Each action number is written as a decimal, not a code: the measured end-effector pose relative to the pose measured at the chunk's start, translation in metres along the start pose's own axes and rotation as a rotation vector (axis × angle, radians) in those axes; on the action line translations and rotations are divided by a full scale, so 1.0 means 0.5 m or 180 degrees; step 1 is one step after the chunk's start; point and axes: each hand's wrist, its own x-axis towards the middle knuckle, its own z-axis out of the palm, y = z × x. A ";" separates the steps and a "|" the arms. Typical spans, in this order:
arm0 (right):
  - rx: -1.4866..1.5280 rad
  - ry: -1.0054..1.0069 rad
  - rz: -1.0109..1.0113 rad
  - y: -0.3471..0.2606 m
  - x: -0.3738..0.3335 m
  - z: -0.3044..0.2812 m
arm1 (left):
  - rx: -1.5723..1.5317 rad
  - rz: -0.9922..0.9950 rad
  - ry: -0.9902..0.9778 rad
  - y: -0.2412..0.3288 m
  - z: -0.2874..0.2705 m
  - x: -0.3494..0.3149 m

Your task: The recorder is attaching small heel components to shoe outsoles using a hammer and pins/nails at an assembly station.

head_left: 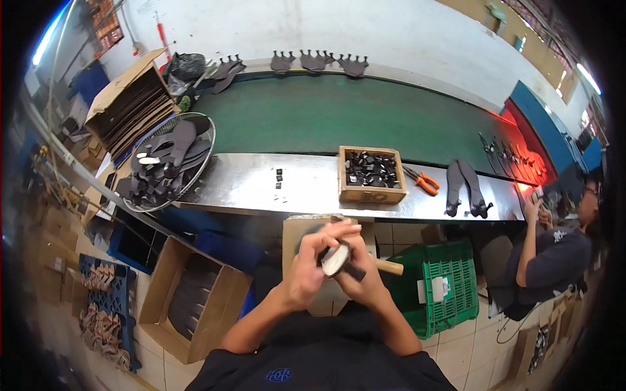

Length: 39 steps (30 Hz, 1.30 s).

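clasps sandal piece [335, 260] between left hand [308, 268] and right hand [366, 277], with fingers curled round it, before tan stand [295, 242]; perhaps partway done, though half hidden, with dark soles [184, 139] left in wire basket [213, 135].

The surface [310, 179] is smooth, glossy metal; the green belt [339, 117] is matt. A wooden box [373, 195] holds glossy, plastic-looking pieces [372, 169]. The held piece [354, 272] looks matt, its pale face [335, 260] smooth. The crate [462, 306] is plastic, the carton [225, 313] matt cardboard, the shirt [326, 362] cloth.

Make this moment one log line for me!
Left hand: holding dark sandal part; right hand: holding same part; orange-handled tool: on metal bench
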 end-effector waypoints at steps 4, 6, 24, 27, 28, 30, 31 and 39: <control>-0.0417 -0.1016 -0.0948 -0.051 -0.002 -0.059 | 0.1230 0.0802 -0.0580 0.048 -0.044 -0.034; -0.0701 -0.0717 -0.1408 -0.016 -0.003 -0.063 | 0.1812 0.0903 -0.0656 0.093 -0.048 -0.027; 0.0000 0.2371 0.0852 0.022 -0.325 -0.191 | 0.4141 -0.0929 0.1226 -0.180 -0.167 0.001; 0.0925 0.1878 0.0014 -0.014 -0.297 -0.194 | 0.4677 -0.1042 0.1326 -0.194 -0.233 0.012; 0.0976 0.1871 -0.0139 -0.029 -0.285 -0.192 | 0.4694 -0.1011 0.1299 -0.201 -0.246 0.017; 0.0954 0.1694 -0.0271 -0.035 -0.254 -0.203 | 0.4889 -0.1215 0.0771 -0.218 -0.272 0.021; 0.0854 0.1681 -0.0337 -0.034 -0.234 -0.203 | 0.5076 -0.0953 0.0499 -0.224 -0.285 0.021; 0.0422 0.1277 0.0654 0.012 -0.045 -0.137 | 0.4248 0.1300 -0.0197 -0.097 -0.122 0.046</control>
